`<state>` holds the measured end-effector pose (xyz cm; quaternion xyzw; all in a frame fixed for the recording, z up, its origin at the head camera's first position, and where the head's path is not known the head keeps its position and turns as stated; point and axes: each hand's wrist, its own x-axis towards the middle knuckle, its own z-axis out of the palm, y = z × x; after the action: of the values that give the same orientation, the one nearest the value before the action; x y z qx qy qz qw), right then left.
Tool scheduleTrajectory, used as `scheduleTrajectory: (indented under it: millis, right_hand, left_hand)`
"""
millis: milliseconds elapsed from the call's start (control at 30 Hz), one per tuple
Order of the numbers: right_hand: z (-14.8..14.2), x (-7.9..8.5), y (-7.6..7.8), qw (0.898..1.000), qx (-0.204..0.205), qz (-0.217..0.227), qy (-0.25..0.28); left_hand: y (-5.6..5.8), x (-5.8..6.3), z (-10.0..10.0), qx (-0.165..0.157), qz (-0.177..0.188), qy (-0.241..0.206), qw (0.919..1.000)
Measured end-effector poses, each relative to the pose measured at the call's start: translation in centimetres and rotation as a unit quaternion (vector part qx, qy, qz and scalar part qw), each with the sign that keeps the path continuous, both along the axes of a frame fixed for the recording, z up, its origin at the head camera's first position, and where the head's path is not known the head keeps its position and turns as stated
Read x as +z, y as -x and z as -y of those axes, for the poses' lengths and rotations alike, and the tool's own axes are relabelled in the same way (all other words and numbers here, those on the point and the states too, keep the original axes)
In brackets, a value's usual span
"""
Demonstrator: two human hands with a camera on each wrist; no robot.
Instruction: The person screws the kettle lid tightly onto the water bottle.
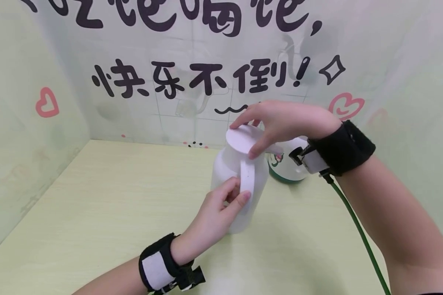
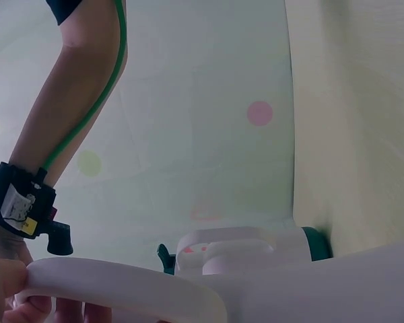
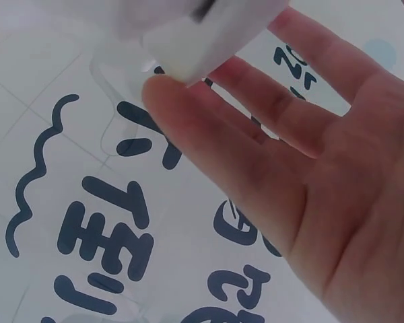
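Note:
A tall white jug (image 1: 221,170) with a round lid is in the middle of the head view. My left hand (image 1: 215,209) grips its handle (image 1: 247,174), thumb on the near side and fingers curled behind. From above, my right hand (image 1: 286,119) holds the white lid (image 1: 241,139) by its rim, thumb at the near edge and fingers at the far edge. The right wrist view shows the thumb and fingers (image 3: 310,134) around a blurred white part. Whether the jug's bottom touches the table cannot be made out.
Just behind the jug, to its right, stands a white pot (image 1: 289,172) with a green base and a printed picture. The pale wooden table (image 1: 114,205) runs back to a printed curtain (image 1: 192,127) with dark lettering. A green cable (image 1: 361,229) trails from the right wristband.

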<state>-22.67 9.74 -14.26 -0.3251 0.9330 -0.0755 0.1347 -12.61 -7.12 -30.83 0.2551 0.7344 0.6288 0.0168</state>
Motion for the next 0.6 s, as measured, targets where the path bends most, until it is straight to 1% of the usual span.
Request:
scheduleTrajectory:
  millis: [200,400,600]
  right_hand:
    - [0.42,-0.15,-0.23,1.0,-0.009,-0.019,0.005]
    - [0.65,-0.38,-0.42,0.999,-0.009,-0.038,0.014]
    - [0.78,-0.67,-0.48,0.998,-0.004,-0.068,0.011]
  left_hand:
    - [-0.06,0.02,0.03,0.002,-0.001,-0.001,1.0]
    - [-0.16,0.09,-0.01,0.002,0.001,-0.003,1.0]
    - [-0.28,0.18,0.03,0.004,0.002,-0.003,1.0]
